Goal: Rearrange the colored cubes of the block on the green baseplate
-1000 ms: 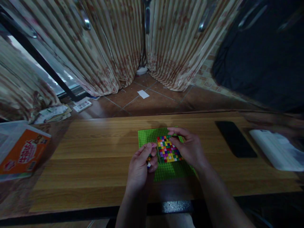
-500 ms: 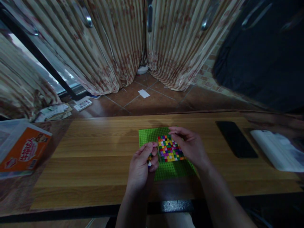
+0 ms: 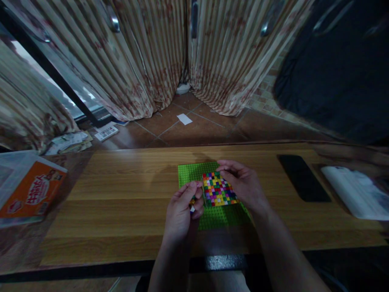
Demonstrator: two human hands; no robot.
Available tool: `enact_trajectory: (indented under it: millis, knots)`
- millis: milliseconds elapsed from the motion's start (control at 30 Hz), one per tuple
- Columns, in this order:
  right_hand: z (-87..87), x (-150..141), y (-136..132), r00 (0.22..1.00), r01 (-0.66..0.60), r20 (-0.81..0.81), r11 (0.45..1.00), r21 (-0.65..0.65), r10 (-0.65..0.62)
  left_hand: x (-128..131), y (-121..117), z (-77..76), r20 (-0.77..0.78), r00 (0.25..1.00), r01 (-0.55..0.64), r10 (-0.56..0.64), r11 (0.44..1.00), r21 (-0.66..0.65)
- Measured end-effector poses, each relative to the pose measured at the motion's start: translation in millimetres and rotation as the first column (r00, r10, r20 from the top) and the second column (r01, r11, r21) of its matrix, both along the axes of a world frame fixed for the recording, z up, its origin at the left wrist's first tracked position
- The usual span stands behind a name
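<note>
A green studded baseplate (image 3: 191,172) lies on the wooden table. On it sits a square block of small multicoloured toy bricks (image 3: 217,190). My left hand (image 3: 180,209) is closed beside the block's left edge. A pink brick (image 3: 199,184) shows at its thumb and fingertip, and a few more loose bricks (image 3: 192,208) are cupped under the fingers. My right hand (image 3: 244,184) reaches over the block's far right corner, with thumb and fingers pinched close to the top row. Whatever its fingertips hold is hidden, and the hand covers part of the block's right side.
A black phone-like slab (image 3: 304,178) and a white packet (image 3: 354,192) lie to the right on the table (image 3: 121,194). A clear plastic box with an orange label (image 3: 33,190) stands at the left. Papers (image 3: 71,142) lie on the floor near the curtains (image 3: 127,61).
The view has shifted very slightly. Both hands hold nearly the same places, with only a small shift of the right fingers at the block's far edge.
</note>
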State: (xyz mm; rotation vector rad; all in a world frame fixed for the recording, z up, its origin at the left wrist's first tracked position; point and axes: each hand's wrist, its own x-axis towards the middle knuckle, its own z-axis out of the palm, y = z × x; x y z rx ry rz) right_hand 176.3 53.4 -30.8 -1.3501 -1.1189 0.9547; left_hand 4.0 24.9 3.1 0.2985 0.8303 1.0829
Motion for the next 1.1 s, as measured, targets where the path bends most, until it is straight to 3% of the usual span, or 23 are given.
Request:
enact_trajectory:
  millis: [1100]
  knots:
    - [1.3,2.7,1.0,0.998,-0.056,0.035,0.997,-0.061,0.058,7.1,-0.4,-4.1,-0.024,1.0,0.002,-0.003,1.0,-0.008]
